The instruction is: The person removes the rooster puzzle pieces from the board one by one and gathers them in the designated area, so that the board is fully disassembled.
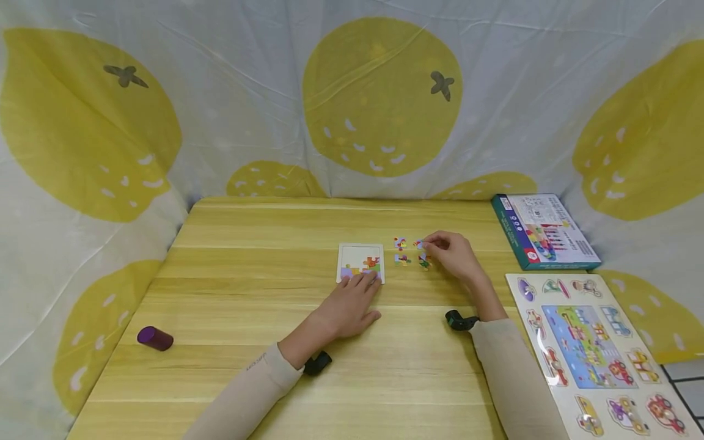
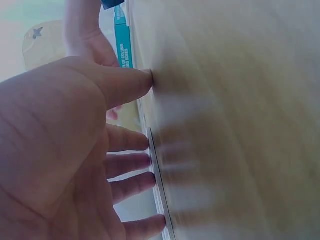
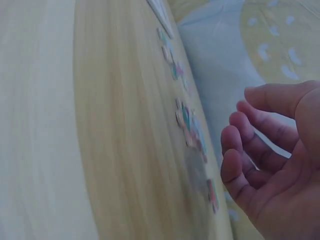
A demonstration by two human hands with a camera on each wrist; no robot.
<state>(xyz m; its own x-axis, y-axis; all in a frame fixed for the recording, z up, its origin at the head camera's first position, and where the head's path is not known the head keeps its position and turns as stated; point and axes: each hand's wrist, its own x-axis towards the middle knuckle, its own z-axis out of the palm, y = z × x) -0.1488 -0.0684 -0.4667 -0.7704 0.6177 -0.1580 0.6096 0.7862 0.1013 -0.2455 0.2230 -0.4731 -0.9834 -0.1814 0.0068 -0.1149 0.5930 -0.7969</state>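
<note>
My left hand [image 1: 348,308] rests with extended fingers on the lower edge of a small white puzzle board [image 1: 359,252]. Joined pieces fill part of the board's lower side, some hidden by the fingers. In the left wrist view, the fingertips [image 2: 134,191] meet the board's thin edge, and the thumb touches the table. Loose jigsaw pieces [image 1: 403,260] lie right of the board. My right hand [image 1: 453,253] is just over them, its fingertips near a blue piece [image 1: 418,244]. The right wrist view shows this hand [image 3: 280,150] loosely bent, with nothing visible in its fingers.
On the right are a boxed set [image 1: 544,232] with a green side and a large picture puzzle board [image 1: 528,324]. A dark purple cylinder [image 1: 156,338] lies at the left of the wooden table [image 1: 247,244]. A fruit-print cloth [image 1: 247,91] hangs behind.
</note>
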